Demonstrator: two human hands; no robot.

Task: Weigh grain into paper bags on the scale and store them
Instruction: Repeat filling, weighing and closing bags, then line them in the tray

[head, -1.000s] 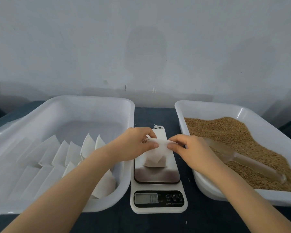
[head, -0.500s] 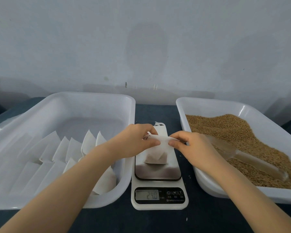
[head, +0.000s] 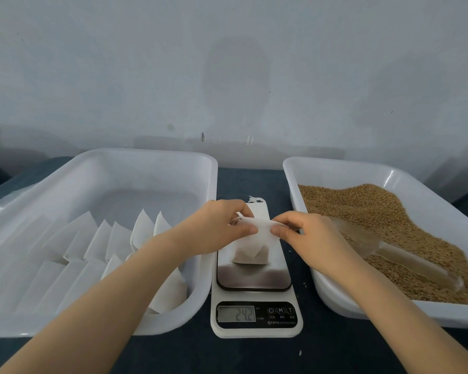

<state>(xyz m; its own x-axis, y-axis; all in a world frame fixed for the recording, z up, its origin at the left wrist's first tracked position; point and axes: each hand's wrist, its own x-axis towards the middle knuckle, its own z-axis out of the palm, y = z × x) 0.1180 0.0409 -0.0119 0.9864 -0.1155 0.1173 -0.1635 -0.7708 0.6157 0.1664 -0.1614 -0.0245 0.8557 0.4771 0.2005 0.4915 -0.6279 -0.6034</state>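
Your two bare forearms reach in from the bottom edge and meet over a kitchen scale. Your left hand (head: pixel 222 228) pinches the left end of the top edge of a small white paper bag (head: pixel 251 247) between thumb and curled fingers; your right hand (head: pixel 305 236) pinches the right end of the same edge, its fingers bent round the paper; the edge runs between the two hands.

The bag hangs down from your fingertips; its base rests on the metal platform of the scale (head: pixel 254 278), below and between both hands; a darker fill shows through the lower half of the paper. Nearer to you than your hands, the scale's display (head: pixel 237 313) shows lit digits that look like 2, 4, 2.

Outside your left hand sits a white plastic tray (head: pixel 146 155), its wall just beside the scale; inside it, stored bags (head: pixel 114 238) of white paper lean in rows beside and beyond your left forearm; whether they are filled cannot be told.

Outside your right hand sits a second white tray (head: pixel 335 164) holding a bed of brown grain (head: pixel 362 206); a clear plastic scoop (head: pixel 384 249) lies on the grain just past your right knuckles.

Everything stands on a dark blue table (head: pixel 254 354); a pale wall rises beyond your hands.
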